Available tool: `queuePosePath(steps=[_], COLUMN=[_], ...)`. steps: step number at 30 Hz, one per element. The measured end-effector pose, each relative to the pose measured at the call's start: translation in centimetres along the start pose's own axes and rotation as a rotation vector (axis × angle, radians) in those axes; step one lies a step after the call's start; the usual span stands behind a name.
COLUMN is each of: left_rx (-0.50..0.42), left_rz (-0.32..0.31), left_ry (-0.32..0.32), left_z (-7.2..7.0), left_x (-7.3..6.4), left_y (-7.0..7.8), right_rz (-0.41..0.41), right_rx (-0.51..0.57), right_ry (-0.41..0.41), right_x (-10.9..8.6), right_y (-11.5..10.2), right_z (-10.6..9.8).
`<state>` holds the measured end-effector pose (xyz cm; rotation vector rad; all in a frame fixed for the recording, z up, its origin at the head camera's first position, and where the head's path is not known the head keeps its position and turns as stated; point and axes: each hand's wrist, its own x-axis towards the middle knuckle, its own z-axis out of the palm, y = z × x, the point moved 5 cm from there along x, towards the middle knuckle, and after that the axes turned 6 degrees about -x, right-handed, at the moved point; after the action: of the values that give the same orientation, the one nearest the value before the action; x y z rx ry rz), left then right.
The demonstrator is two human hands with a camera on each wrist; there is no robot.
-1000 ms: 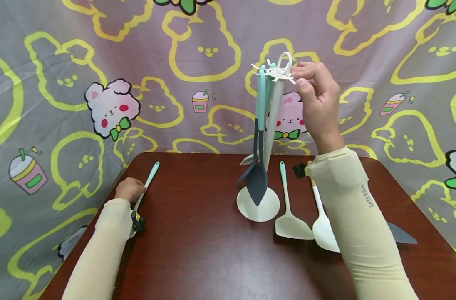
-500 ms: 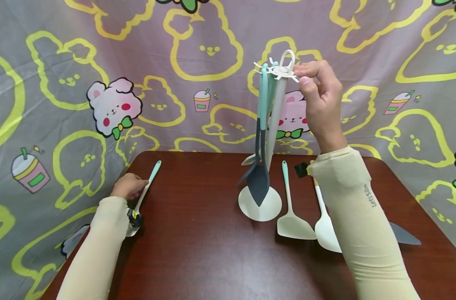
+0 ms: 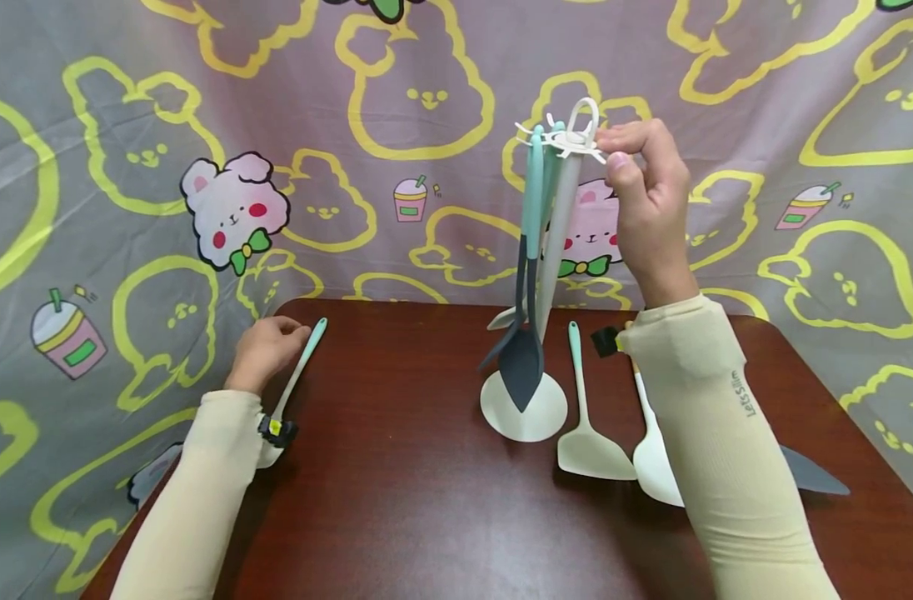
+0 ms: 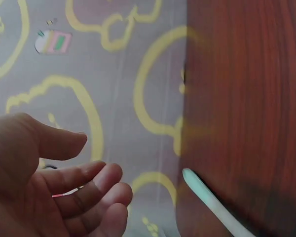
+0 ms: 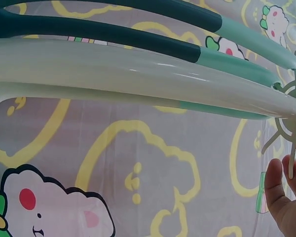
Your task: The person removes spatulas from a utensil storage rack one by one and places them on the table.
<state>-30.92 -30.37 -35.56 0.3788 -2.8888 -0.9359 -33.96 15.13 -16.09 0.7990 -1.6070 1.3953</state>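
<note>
At the left side of the dark reddish-brown table [image 3: 396,500], a left hand [image 3: 267,350] with loosely bent fingers, thumb apart from them, nothing in hold. Just beside it, a long-handled utensil [image 3: 295,379] lying on the table, turquoise at the handle end and pale lower down, head partly hidden behind the wrist and a black wrist camera [image 3: 278,429]. In the left wrist view, a clear gap between fingertips and handle.

Right of the table's middle, a white utensil rack [image 3: 560,237]: round base on the table, pole slanting in the head view, hooked crown with a loop on top. At the crown's right edge, a right hand [image 3: 651,196], thumb and fingertips pinching one of the hooks. On hooks at the crown's left, two dark gray utensils with turquoise handles: in front, a spoon [image 3: 521,367] with a pointed head; behind, a second utensil [image 3: 499,348], mostly covered. Near them, the pale head of another hanging utensil [image 3: 504,319].

Right of the base, flat on the table, a pale turner [image 3: 591,450] with a turquoise handle; close against it, a white turner [image 3: 655,462], partly behind the right forearm in a cream sleeve [image 3: 715,400]. Beyond the sleeve, a dark gray utensil head [image 3: 812,471]. Behind everything, gray cloth [image 3: 314,83] with yellow bear outlines.
</note>
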Motion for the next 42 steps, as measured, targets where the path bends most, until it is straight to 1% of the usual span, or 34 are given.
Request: queuePosePath(steps=[3,9,11,13,17,21,25,29,33,36,39,42], left_rx=[-0.033,-0.122,-0.150,-0.173,-0.198,-0.208,-0.235,-0.265,-0.292,-0.301,-0.312,-0.330], left_rz=[0.050,0.191,0.230,0.269,0.331,0.369,0.402,0.432,0.448,0.473,0.501,0.519], left_ry=[0.052,0.170,0.206,0.221,0.208,0.179,0.156,0.133,0.109,0.110,0.107,0.085], left_z=[0.0,-0.2,-0.2,-0.1,0.2,0.4,0.8,1.5,2.7,3.5,4.1,4.7], left_x=[-0.5,-2.2,-2.8,-3.5,-4.7,-5.6,-6.3,-6.8,-7.1,-7.0,-6.8,-6.6], left_y=[1.5,5.3,6.6,7.8,9.6,10.7,11.8,12.8,13.4,14.0,15.1,16.5], right_rz=[-0.007,-0.023,-0.024,-0.022,-0.014,-0.014,-0.019,-0.019,-0.016,-0.014,-0.016,-0.020], right_rx=[-0.003,-0.013,-0.016,-0.020,-0.025,-0.043,-0.052,-0.054,-0.055,-0.058,-0.058,-0.055], right_ry=[-0.006,-0.007,-0.001,0.002,-0.001,-0.011,-0.007,-0.002,-0.006,-0.008,-0.006,-0.001], right_x=[0.0,0.1,0.1,0.1,0.1,0.0,0.1,0.1,0.1,0.1,0.1,0.0], right_y=[0.0,-0.1,-0.1,-0.1,-0.1,-0.2,-0.2,-0.2,-0.2,-0.1,-0.1,-0.1], right_z=[0.0,0.1,0.0,0.0,0.0,0.2,0.2,0.1,0.1,0.1,0.1,0.1])
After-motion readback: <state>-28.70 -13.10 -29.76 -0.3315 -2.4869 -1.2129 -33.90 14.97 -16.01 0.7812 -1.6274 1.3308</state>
